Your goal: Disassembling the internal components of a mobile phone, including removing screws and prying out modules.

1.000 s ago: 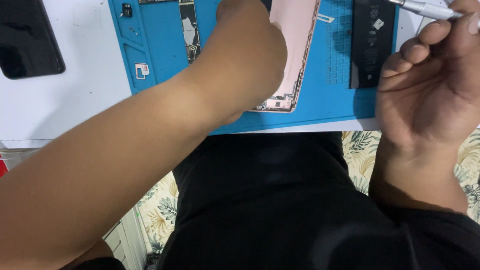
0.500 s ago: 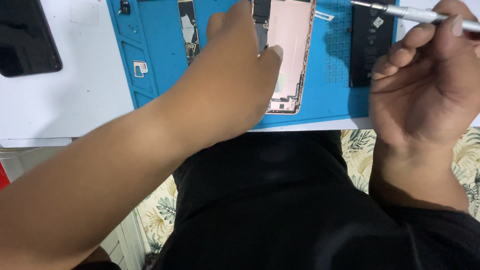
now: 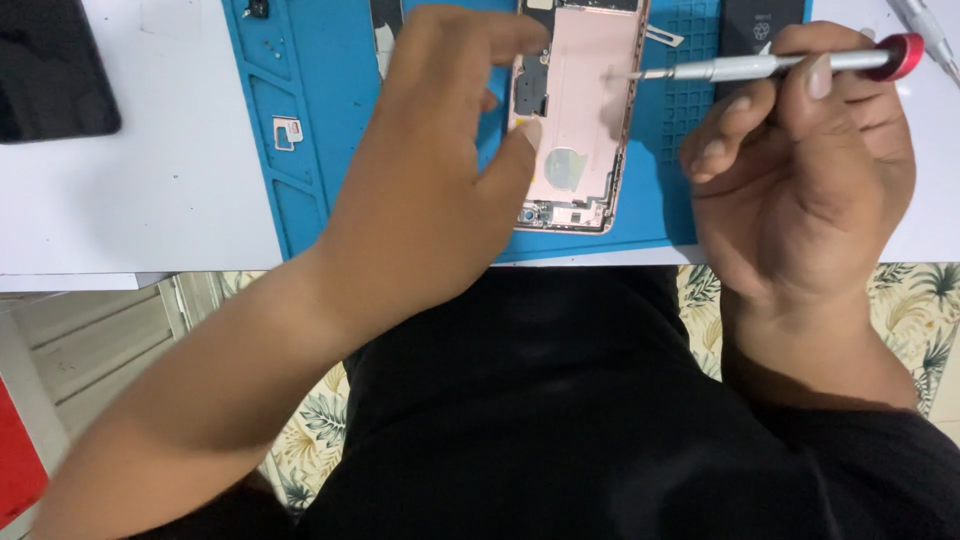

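Note:
An opened pink phone body (image 3: 578,120) lies on a blue work mat (image 3: 310,140) near the table's front edge. My left hand (image 3: 430,170) rests over the phone's left side, fingers spread, thumb and forefinger touching its edge. My right hand (image 3: 800,170) grips a silver screwdriver with a red cap (image 3: 770,65), held level, its tip over the phone's upper right part.
A black battery (image 3: 760,25) lies on the mat at the top right. A second silver tool (image 3: 925,30) sits at the far right. A dark phone screen (image 3: 50,65) lies on the white table (image 3: 150,200) at left. Small parts (image 3: 285,130) sit in the mat's compartments.
My right hand has swung the screwdriver down and left, bringing its tip over the phone. My left hand has slid off the phone's middle to its left edge, uncovering it.

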